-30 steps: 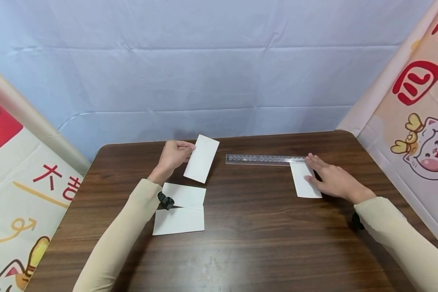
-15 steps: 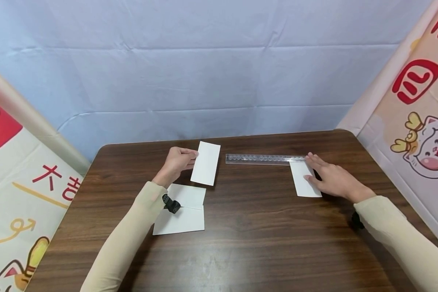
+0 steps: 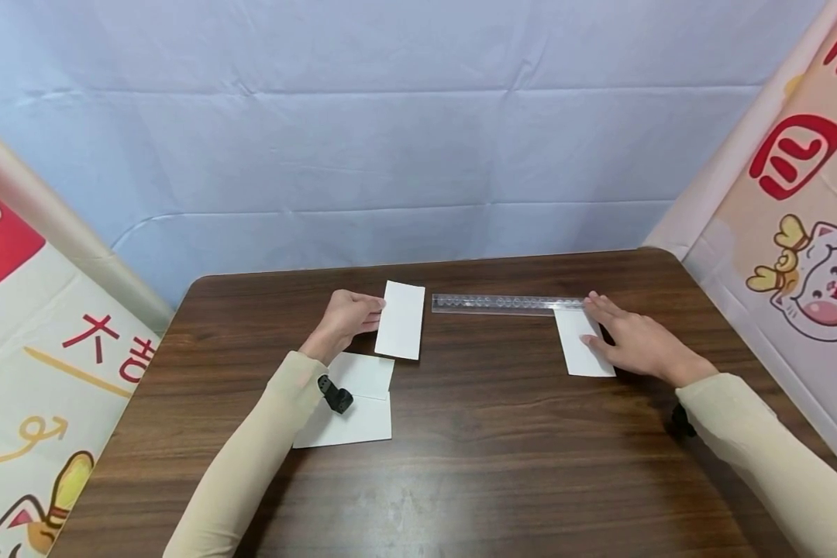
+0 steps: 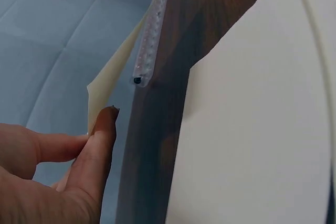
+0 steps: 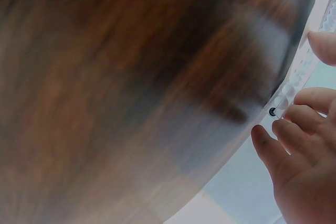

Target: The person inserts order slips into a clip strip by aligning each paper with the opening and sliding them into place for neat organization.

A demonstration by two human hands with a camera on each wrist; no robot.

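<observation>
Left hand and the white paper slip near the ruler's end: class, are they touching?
Touching. In the head view, the left hand pinches the slip by its left edge; the left wrist view shows fingers against the paper.

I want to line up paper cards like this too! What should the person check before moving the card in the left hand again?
1. Left hand pinches the held card firmly by its edge: ok.
2. Right hand rests flat on the right card, keeping it from sliding: ok.
3. Clear ruler lies straight along the table's far side: ok.
4. Right card's top edge touches the ruler: ok.
5. Held card's top edge level with the ruler: cannot tell.
6. Two spare cards by the left sleeve are out of the way: ok.
</observation>
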